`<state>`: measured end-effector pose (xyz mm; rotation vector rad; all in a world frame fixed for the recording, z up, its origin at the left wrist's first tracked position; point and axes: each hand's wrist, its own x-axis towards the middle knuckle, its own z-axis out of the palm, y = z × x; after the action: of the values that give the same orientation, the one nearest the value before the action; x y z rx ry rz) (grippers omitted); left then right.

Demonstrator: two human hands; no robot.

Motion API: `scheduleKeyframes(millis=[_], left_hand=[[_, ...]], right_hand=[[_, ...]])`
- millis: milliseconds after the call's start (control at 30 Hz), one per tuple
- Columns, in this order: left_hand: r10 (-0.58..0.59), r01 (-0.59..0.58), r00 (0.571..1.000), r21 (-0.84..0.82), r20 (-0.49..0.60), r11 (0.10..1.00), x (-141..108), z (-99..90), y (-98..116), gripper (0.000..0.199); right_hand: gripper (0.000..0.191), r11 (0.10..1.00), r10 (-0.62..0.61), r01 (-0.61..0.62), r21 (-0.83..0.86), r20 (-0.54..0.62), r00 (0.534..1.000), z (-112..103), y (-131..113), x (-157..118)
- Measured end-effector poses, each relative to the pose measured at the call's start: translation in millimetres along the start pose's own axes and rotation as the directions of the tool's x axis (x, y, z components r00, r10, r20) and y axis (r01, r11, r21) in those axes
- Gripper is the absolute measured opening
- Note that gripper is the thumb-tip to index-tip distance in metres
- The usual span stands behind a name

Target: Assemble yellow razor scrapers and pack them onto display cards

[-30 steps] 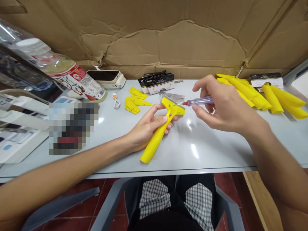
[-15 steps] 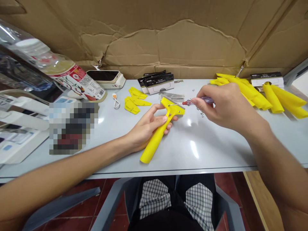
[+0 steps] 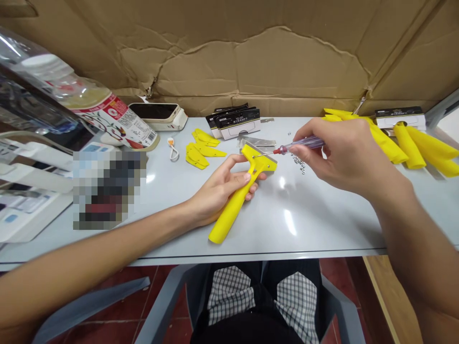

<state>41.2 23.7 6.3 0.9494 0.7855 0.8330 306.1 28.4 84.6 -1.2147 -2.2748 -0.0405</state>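
Observation:
My left hand (image 3: 227,188) is closed around the neck of a yellow scraper (image 3: 231,215), its handle slanting down toward the table's front edge. A metal blade edge shows along the scraper's wide head, which carries two small screws. In my right hand (image 3: 337,153) is a screwdriver (image 3: 306,142) with a clear purplish handle and a red collar. Its tip meets the screw on the left side of the head. Loose small screws (image 3: 298,163) lie on the table beside my right fingers. Behind the head are flat metal blades (image 3: 258,142).
Yellow plates (image 3: 202,150) lie left of the scraper, near a small white looped item (image 3: 172,149). Black-and-white cards (image 3: 238,124) stand behind. More yellow scrapers (image 3: 412,145) are piled at right. A drink bottle (image 3: 114,119) and a phone (image 3: 154,111) stand at left. Cardboard (image 3: 258,62) walls the back.
My right hand and the screwdriver have shifted slightly to the right, the tip staying at the same screw. More of the loose screws now show. My left hand and the scraper hardly move.

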Motion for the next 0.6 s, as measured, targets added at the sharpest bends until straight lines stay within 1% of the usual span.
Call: scheduleKeyframes(millis=[67, 167, 200, 300, 400, 467, 600], left_hand=[[0.001, -0.001, 1.000, 0.001, 0.000, 1.000, 0.0, -0.1, 0.1, 0.038], [0.004, -0.004, 1.000, -0.003, 0.006, 1.000, 0.1, 0.5, 0.9, 0.038], [0.005, -0.005, 1.000, -0.005, 0.009, 1.000, 0.2, 0.7, 1.3, 0.038], [0.002, -0.002, 1.000, -0.022, 0.014, 1.000, 0.4, 1.2, 2.2, 0.037], [0.001, -0.001, 1.000, -0.026, 0.014, 1.000, 0.2, 1.4, 2.4, 0.037], [0.005, -0.005, 1.000, -0.018, 0.012, 1.000, -0.2, 1.3, 2.1, 0.037], [0.008, -0.008, 1.000, -0.011, 0.007, 1.000, -0.6, 0.9, 1.1, 0.036]], right_hand=[[0.024, 0.999, 0.026, -0.025, -0.039, 0.020, 0.999, 2.4, 1.4, 0.5], [0.034, 0.998, 0.029, -0.026, -0.065, 0.053, 0.998, 6.0, 3.9, 0.3], [0.033, 0.998, 0.026, -0.022, -0.066, 0.059, 0.998, 6.6, 4.5, 0.0], [0.019, 0.999, 0.019, -0.016, -0.034, 0.108, 0.994, 4.4, 3.7, -1.1], [0.021, 1.000, -0.011, 0.007, 0.025, 0.148, 0.989, -1.5, -0.8, -1.7], [0.016, 0.999, -0.027, 0.021, 0.045, 0.131, 0.991, -4.4, -3.4, -1.7], [0.010, 0.997, -0.051, 0.049, 0.055, 0.034, 0.998, -4.2, -3.1, -1.8]])
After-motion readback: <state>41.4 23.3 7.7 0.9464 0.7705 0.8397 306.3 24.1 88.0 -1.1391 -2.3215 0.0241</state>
